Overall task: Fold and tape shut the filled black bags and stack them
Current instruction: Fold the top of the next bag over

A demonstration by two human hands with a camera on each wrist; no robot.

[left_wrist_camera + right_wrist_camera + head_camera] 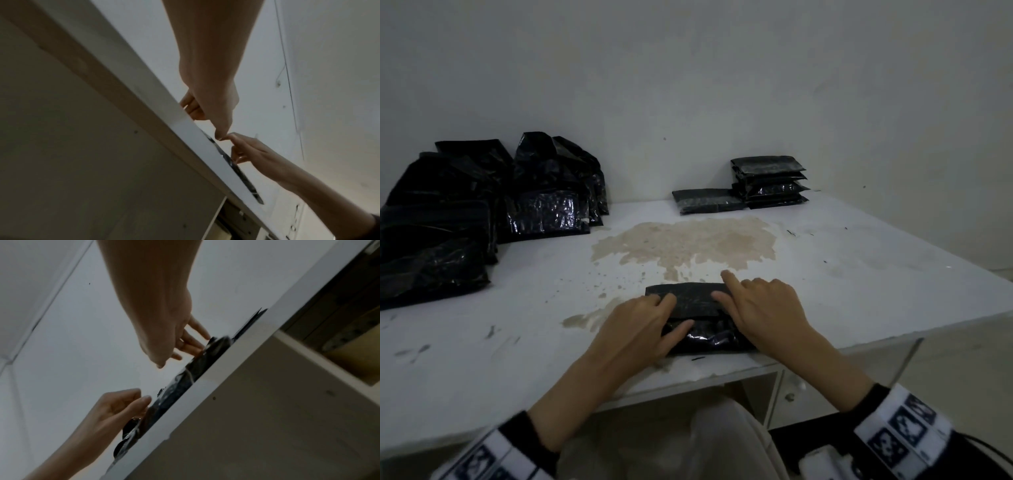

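Lying folded under both hands, the black bag [697,306] looks glossy, crinkled

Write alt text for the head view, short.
Both hands press a black bag flat at the near edge of a stained white table, the left hand and right hand folding its top flap down. A pile of unsealed bags sits far left; a stack of sealed bags stands far right, one more beside it.
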